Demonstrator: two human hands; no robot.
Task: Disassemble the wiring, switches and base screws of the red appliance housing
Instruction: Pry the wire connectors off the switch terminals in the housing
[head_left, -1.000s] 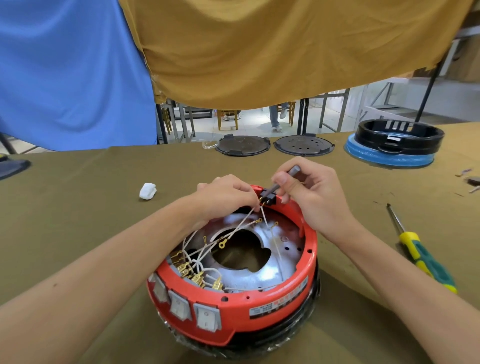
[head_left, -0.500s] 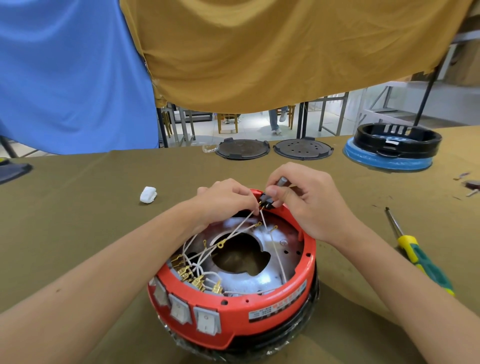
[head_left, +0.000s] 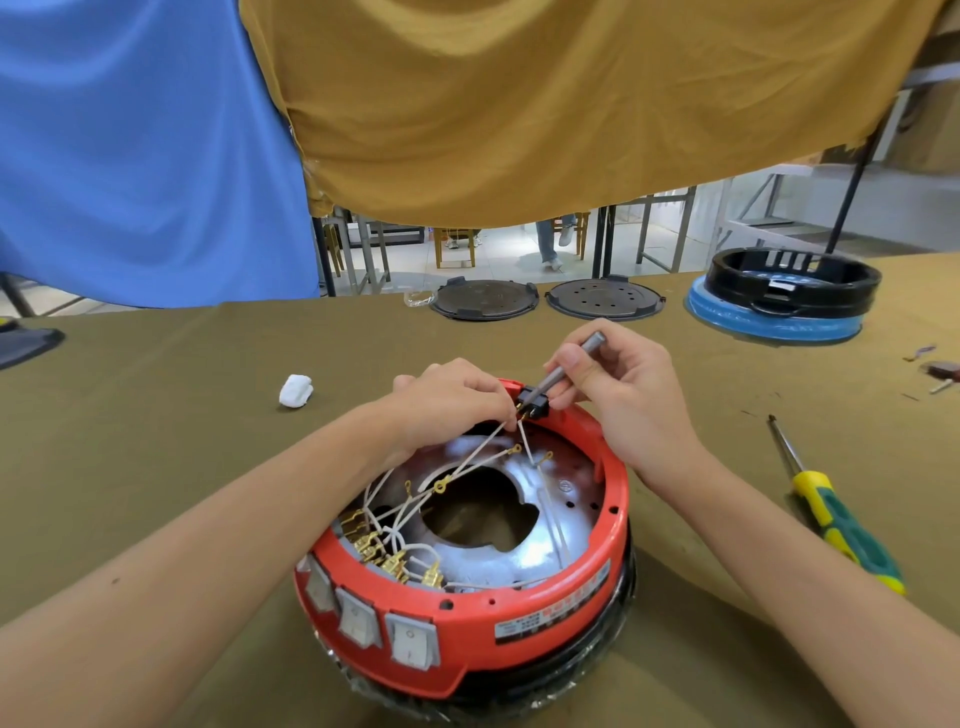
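The red appliance housing (head_left: 524, 613) stands upside down on the table, its metal inner plate (head_left: 550, 519) exposed. White wires (head_left: 467, 467) with brass terminals run from three white rocker switches (head_left: 363, 621) on the front wall up to a small black connector block (head_left: 532, 405) at the far rim. My left hand (head_left: 457, 400) pinches the wires just below that block. My right hand (head_left: 623, 395) grips a thin grey metal rod (head_left: 574, 364) whose lower end meets the block.
A yellow-green screwdriver (head_left: 831, 519) lies on the olive cloth to the right. A white plastic piece (head_left: 296, 389) lies to the left. Two black round lids (head_left: 485, 300), (head_left: 605, 299) and a black ring on a blue base (head_left: 784, 301) sit along the far edge.
My right hand has raised the grey rod again, so more of it shows above my fingers than half a second ago. My left hand keeps its hold on the wires.
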